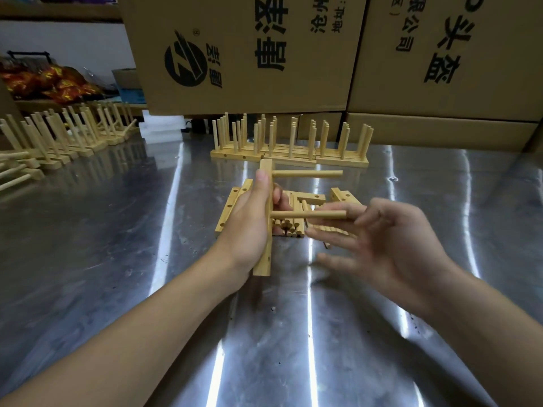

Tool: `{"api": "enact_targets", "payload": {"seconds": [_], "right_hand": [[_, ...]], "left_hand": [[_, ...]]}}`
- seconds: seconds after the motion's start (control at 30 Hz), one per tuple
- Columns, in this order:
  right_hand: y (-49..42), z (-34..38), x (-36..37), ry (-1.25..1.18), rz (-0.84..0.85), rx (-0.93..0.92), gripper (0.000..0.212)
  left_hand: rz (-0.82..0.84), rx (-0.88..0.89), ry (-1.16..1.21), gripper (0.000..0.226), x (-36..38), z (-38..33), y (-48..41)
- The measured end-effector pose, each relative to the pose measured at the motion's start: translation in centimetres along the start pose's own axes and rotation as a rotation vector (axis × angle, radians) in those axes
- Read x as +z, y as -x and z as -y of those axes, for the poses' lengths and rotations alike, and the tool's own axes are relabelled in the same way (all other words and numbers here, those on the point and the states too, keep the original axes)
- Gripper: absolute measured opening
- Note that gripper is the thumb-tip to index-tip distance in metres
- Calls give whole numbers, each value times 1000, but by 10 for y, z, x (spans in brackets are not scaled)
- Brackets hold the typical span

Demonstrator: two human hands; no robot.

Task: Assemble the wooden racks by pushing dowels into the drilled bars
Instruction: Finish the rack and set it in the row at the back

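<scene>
My left hand [249, 227] grips a drilled wooden bar [263, 259], held upright above the metal table. Two dowels stick out of the bar to the right: an upper dowel [308, 173] and a lower dowel [308, 214]. My right hand [379, 245] is spread, fingers straight, with its fingertips at the free end of the lower dowel; the hand is blurred. Behind the hands lie a pile of loose dowels [289, 226] and several loose drilled bars [232, 210].
Finished racks [291, 145] stand in a row at the back centre, more racks [67, 133] line the far left. Large cardboard boxes [293, 54] wall off the back. White foam blocks [158, 130] sit behind. The steel table [117, 259] stretches around my arms.
</scene>
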State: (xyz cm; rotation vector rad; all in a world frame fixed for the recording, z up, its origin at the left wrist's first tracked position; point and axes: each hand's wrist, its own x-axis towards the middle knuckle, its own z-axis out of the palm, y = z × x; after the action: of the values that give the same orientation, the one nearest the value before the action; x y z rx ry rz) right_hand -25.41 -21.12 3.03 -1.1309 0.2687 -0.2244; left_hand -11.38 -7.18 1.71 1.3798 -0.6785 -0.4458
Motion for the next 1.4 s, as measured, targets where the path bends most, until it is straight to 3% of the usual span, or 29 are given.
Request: {"api": "enact_targets", "payload": {"seconds": [0.1, 0.23, 0.4, 0.67, 0.97, 1.4], "right_hand": [[-6, -3, 10, -207, -132, 11, 47], [-6, -8, 21, -358, -157, 66, 55], [-2, -12, 21, -343, -244, 43, 59], [-4, -15, 15, -309, -339, -7, 60], [-4, -20, 16, -315, -338, -5, 66], [-5, -23, 19, -309, -390, 2, 59]], "left_hand": [[84, 52, -45, 52, 4, 1, 5], [215, 113, -72, 59, 17, 6, 18], [170, 66, -166, 61, 23, 11, 25], [192, 77, -34, 64, 32, 14, 27], [223, 72, 9, 66, 34, 19, 27], [232, 45, 36, 66, 31, 22, 27]]}}
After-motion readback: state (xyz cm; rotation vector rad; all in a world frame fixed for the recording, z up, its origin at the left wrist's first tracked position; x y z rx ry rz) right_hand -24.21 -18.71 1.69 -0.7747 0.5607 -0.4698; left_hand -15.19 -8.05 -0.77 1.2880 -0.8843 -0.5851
